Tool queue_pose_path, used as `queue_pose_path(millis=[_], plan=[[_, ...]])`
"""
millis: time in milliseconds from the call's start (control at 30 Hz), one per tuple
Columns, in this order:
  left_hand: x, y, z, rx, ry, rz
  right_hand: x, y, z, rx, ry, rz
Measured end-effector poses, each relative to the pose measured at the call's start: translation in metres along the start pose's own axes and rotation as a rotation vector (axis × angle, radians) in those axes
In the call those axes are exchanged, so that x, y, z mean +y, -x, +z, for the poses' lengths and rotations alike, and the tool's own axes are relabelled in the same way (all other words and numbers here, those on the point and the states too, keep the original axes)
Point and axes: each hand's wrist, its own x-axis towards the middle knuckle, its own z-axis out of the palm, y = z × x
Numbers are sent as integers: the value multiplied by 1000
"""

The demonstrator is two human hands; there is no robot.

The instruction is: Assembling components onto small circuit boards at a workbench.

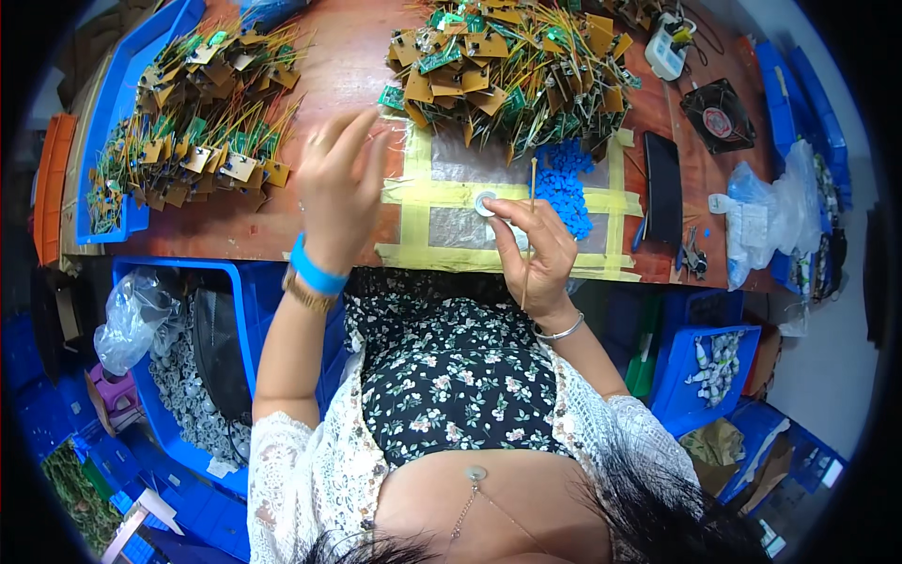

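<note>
My right hand [539, 246] pinches a small round whitish disc [485, 204] between thumb and fingertips, over the yellow-taped part of the table. A thin wooden stick [534, 193] also runs through that hand, nearly upright, its lower end below the palm. My left hand [340, 188] is raised to the left of the tape, fingers partly stretched and thumb apart, with nothing seen in it. Just right of the disc lies a pile of small blue pieces [567, 186]. Beyond both hands stands a heap of brown and green circuit boards with wires [498, 70].
At the left, a blue tray [95, 174] holds more wired boards. On the right are a dark flat slab [662, 188], a black fan [719, 115], pliers [693, 256] and plastic bags [780, 211]. Below the table's left edge, a blue bin [246, 310] contains grey metallic parts.
</note>
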Motion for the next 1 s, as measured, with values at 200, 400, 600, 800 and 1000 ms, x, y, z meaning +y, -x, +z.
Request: queue_pose_path(millis=[200, 400, 600, 800, 1000], plan=[[-3, -69, 54, -55, -194, 257, -1, 6, -7, -19, -12, 9], [-2, -42, 12, 184, 313, -155, 15, 18, -25, -94, -135, 227], [15, 56, 3, 85, 531, -561, 28, 22, -16, -143, -284, 476], [29, 74, 16, 93, 519, -517, 29, 18, -5, -177, -126, 354], [34, 82, 24, 8, 481, -528, 21, 18, -11, -147, -240, 416]])
